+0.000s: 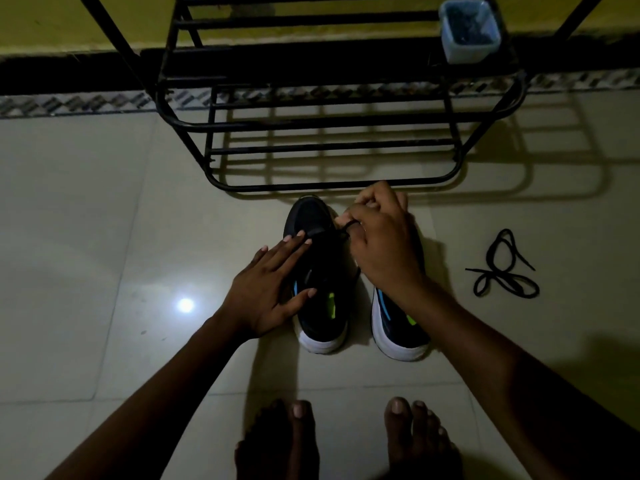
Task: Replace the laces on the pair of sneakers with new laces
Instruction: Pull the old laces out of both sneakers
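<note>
two sneakers are standing side by side on the tiled floor (86,237) at the centre of the frame, toes pointing to the top of the frame and white heels pointing to the bottom.

the left hand (266,289) is lying flat on the left-of-frame sneaker (329,271). its fingers (294,239) are stretched out straight and slightly spread, pressing on the upper and gripping nothing.

the right hand (384,244) is hovering over the front of the right-of-frame sneaker (401,330) and hiding most of it, so only the heel part is showing. its fingers are curled together and are pinching a black lace (349,225), which is looping round one finger and running down to the lacing area of the left-of-frame sneaker. which eyelet it is entering cannot be told, as the upper is dark.

a second black lace, the loose lace (496,271), is lying in open loops on the floor at the right of the frame, well apart from both sneakers and touching neither.

a black metal shoe rack (329,186) is standing just beyond the toes, filling the upper middle of the frame. a blue-tinted plastic container (469,29) is sitting on an upper shelf of it at the upper right; its contents are dark and cannot be identified.

two bare feet (277,441) are resting on the floor at the bottom centre of the frame, near the heels of the sneakers.
</note>
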Demonstrator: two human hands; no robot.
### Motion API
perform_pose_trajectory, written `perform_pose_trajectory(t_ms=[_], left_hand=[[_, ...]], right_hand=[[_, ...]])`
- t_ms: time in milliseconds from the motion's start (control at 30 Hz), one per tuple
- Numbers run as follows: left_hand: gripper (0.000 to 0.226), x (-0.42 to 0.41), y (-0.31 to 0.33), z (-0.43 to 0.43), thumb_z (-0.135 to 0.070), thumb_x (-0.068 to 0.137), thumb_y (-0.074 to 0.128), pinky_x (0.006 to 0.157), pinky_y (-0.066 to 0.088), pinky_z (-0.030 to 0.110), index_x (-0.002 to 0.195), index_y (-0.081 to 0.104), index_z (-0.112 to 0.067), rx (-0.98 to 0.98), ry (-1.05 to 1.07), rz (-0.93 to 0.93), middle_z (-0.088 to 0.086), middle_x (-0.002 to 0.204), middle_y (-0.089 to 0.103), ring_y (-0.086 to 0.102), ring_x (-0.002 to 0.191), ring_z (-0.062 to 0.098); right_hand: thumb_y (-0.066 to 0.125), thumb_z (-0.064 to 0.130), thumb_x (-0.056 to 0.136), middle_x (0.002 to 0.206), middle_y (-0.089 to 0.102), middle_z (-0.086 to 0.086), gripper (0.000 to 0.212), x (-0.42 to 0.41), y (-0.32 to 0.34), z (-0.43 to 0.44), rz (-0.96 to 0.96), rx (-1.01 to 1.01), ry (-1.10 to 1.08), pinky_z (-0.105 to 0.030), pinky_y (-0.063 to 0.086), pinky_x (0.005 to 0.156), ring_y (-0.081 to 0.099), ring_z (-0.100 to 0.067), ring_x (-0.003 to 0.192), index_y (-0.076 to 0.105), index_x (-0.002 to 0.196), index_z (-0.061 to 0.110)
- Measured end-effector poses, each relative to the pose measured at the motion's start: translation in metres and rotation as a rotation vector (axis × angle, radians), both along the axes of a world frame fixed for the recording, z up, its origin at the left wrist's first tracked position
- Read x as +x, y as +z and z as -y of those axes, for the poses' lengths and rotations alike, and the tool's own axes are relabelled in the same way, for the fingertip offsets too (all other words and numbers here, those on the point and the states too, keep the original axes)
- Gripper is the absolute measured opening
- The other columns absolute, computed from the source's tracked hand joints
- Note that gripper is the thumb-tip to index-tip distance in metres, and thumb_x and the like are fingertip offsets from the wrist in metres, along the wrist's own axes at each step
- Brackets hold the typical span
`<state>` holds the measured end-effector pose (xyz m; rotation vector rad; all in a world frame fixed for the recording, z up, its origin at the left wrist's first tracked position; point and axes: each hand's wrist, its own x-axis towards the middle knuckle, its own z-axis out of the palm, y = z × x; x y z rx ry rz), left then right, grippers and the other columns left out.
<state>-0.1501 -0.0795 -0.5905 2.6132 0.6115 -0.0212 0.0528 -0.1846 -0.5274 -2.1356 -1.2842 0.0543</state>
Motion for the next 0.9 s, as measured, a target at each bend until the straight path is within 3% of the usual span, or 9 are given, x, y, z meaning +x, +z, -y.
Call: perform_pose_trajectory(t_ms=[67, 133, 233, 333, 500, 567, 700, 800, 900], left_hand=[[0.078, 0.0, 0.0, -0.001, -0.068, 0.097, 0.034, 0.125, 0.02, 0.047, 0.162, 0.008, -0.033, -0.001, -0.004, 0.006, -0.014, 0.169, 0.003, 0.007, 0.156, 0.01], [0.078, 0.0, 0.001, -0.001, -0.068, 0.096, 0.035, 0.125, 0.02, 0.047, 0.162, 0.009, -0.033, -0.005, -0.007, 0.009, -0.014, 0.169, 0.004, 0.007, 0.156, 0.009], [0.078, 0.0, 0.002, -0.002, -0.067, 0.096, 0.036, 0.126, 0.02, 0.046, 0.162, 0.01, -0.034, -0.01, -0.009, 0.015, -0.015, 0.169, 0.004, 0.007, 0.156, 0.008], [0.078, -0.001, 0.002, -0.002, -0.067, 0.097, 0.036, 0.125, 0.02, 0.047, 0.162, 0.009, -0.034, -0.018, -0.015, 0.012, -0.015, 0.169, 0.003, 0.006, 0.156, 0.009], [0.078, -0.001, 0.002, -0.001, -0.068, 0.097, 0.036, 0.126, 0.02, 0.047, 0.162, 0.009, -0.034, -0.017, -0.016, 0.025, -0.016, 0.169, 0.002, 0.006, 0.156, 0.008], [0.078, 0.0, 0.002, -0.002, -0.067, 0.096, 0.038, 0.126, 0.017, 0.046, 0.161, 0.01, -0.035, -0.035, -0.014, 0.033, -0.017, 0.169, 0.003, 0.005, 0.156, 0.008], [0.062, 0.005, 0.009, 0.003, -0.055, 0.098, 0.053, 0.123, 0.019, 0.038, 0.154, 0.033, -0.038, -0.367, 0.142, 0.175, -0.021, 0.163, 0.026, 0.02, 0.152, 0.003], [0.019, 0.015, 0.015, 0.01, -0.028, 0.1, 0.063, 0.112, 0.041, 0.038, 0.118, 0.064, -0.024, -0.584, 0.427, 0.406, -0.017, 0.138, 0.059, 0.049, 0.134, 0.0], [0.004, 0.028, 0.015, 0.01, -0.019, 0.096, 0.068, 0.098, 0.051, 0.041, 0.097, 0.071, -0.021, -0.616, 0.551, 0.403, -0.01, 0.126, 0.061, 0.056, 0.122, 0.004]], right_hand=[[0.052, 0.012, 0.102, 0.074, 0.061, -0.005, 0.023, -0.006, 0.011, -0.005, -0.728, 0.009, -0.014, -0.021, 0.046, 0.067, 0.061, -0.013, 0.072, 0.06, 0.081, 0.012], [0.047, 0.023, 0.106, 0.057, 0.057, -0.003, 0.028, -0.007, 0.016, -0.007, -0.984, -0.072, -0.033, -0.026, 0.043, 0.054, 0.059, -0.018, 0.053, 0.056, 0.08, 0.017], [0.065, 0.041, 0.094, 0.065, 0.064, 0.0, 0.029, 0.005, 0.021, -0.005, -0.449, -0.421, 0.126, -0.028, 0.045, 0.06, 0.061, -0.014, 0.063, 0.07, 0.076, 0.019], [0.075, 0.027, 0.083, 0.082, 0.064, -0.004, 0.013, 0.023, 0.042, -0.002, -0.169, -0.651, 0.154, -0.028, 0.047, 0.066, 0.064, -0.023, 0.081, 0.07, 0.082, 0.016], [0.066, 0.017, 0.089, 0.076, 0.04, -0.001, 0.018, 0.043, 0.068, 0.008, 0.207, -0.697, -0.026, -0.032, 0.037, 0.065, 0.05, -0.026, 0.074, 0.049, 0.087, 0.016], [0.065, 0.015, 0.088, 0.088, 0.05, -0.006, 0.008, 0.048, 0.066, 0.012, 0.233, -0.691, -0.039, -0.034, 0.043, 0.068, 0.06, -0.03, 0.088, 0.058, 0.093, 0.015], [0.074, 0.016, 0.079, 0.132, 0.042, -0.011, 0.053, 0.044, 0.041, 0.023, 0.164, -0.679, 0.024, -0.045, 0.049, 0.095, 0.045, -0.032, 0.121, 0.058, 0.129, 0.02], [0.069, 0.015, 0.082, 0.124, 0.045, -0.008, 0.041, 0.019, 0.021, 0.027, 0.055, -0.481, 0.012, -0.044, 0.05, 0.093, 0.048, -0.027, 0.114, 0.061, 0.122, 0.015], [0.064, 0.028, 0.094, 0.119, 0.056, -0.007, 0.03, -0.02, 0.001, 0.027, -0.238, -0.382, 0.042, -0.034, 0.048, 0.095, 0.057, -0.025, 0.108, 0.068, 0.118, 0.011]])
